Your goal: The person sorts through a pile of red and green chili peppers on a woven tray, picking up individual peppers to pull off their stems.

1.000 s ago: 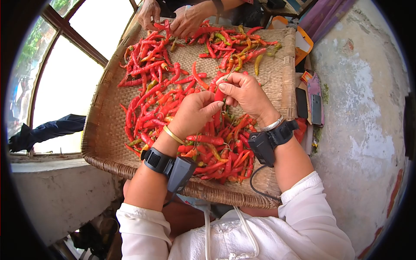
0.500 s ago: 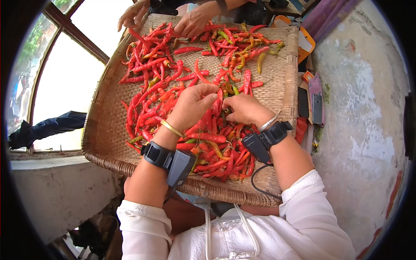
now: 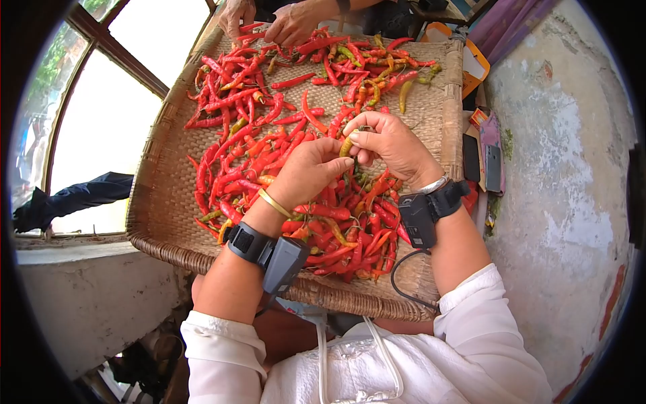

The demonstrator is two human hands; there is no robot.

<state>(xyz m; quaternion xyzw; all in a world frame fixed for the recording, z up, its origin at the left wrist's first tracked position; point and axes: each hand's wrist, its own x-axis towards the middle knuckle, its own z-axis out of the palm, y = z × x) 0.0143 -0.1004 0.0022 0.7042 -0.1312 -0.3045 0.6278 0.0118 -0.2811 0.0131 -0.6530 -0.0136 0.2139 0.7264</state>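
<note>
Close in, white sleeves point(image 3: 471, 350), black wrist units point(image 3: 269, 254) strapped on both forearms, a gold bangle point(image 3: 272, 202) on the left wrist and a silver bangle point(image 3: 434, 185) on the right. The tray point(image 3: 158, 246) is wide, shallow woven cane with a tight flat weave and a thick braided rim, its near edge over the person's lap. It holds loose chilies point(image 3: 343, 236), mostly red, glossy, long and curved, a few orange or green. The thickest heap lies at the near edge under the wrists.

The left hand point(image 3: 306, 172) and right hand point(image 3: 390, 145) meet just above that heap, over the tray's middle. Both pinch one chili point(image 3: 345, 147), yellow-green, short and roughly upright. The left fingertips are closed on its lower part, the right thumb and forefinger on its top.

Farther out, more red ones spread thin over the left and far parts, with bare weave point(image 3: 424, 114) showing on the right side. At the far rim another person's hands point(image 3: 293, 25) rest on the peppers. Right of the tray lie two dark phones point(image 3: 470, 159), beside a rough, patchy wall point(image 3: 558, 168). Left of it is a bright window point(image 3: 101, 128) with a dark frame.
</note>
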